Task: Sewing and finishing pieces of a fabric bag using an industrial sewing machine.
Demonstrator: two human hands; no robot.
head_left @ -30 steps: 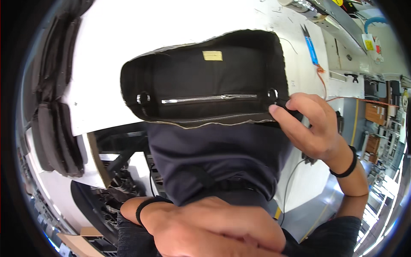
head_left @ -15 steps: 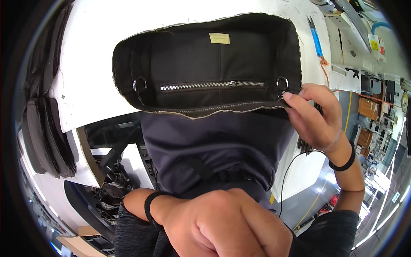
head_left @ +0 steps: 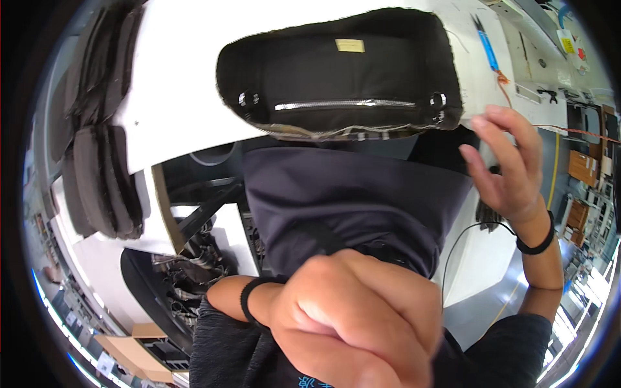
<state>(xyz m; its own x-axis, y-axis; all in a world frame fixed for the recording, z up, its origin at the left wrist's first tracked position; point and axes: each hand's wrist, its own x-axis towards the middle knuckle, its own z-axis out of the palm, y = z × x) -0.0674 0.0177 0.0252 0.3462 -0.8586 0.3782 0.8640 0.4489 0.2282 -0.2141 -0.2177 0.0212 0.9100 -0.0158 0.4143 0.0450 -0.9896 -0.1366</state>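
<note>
A black bag body (head_left: 304, 74) with raw, frayed edges lies opened upward at the table's near edge. Its lining shows a silver zipper (head_left: 343, 105), a small yellowish label (head_left: 350, 45) and shiny metal rings at both ends. Just off the bag's right end, my right hand (head_left: 511, 168) is raised, fingers apart, holding nothing. My left hand (head_left: 362, 310) is close up in front of my body, away from the bag. Its fingers are curled in tightly, and whatever they may hold is hidden.
Blue thread snips (head_left: 486, 52) on an orange cord (head_left: 502, 79) lie right of the bag. Stacks of dark padded pieces (head_left: 103, 174) stand along the left. A thin black cable (head_left: 447, 255) hangs at my right, and a cardboard box (head_left: 123, 352) is low at left.
My right hand has let go of the bag's near right corner, its fingers now spread apart. My left hand stays closed. The whole view has shifted, moving the scene rightward and up.
</note>
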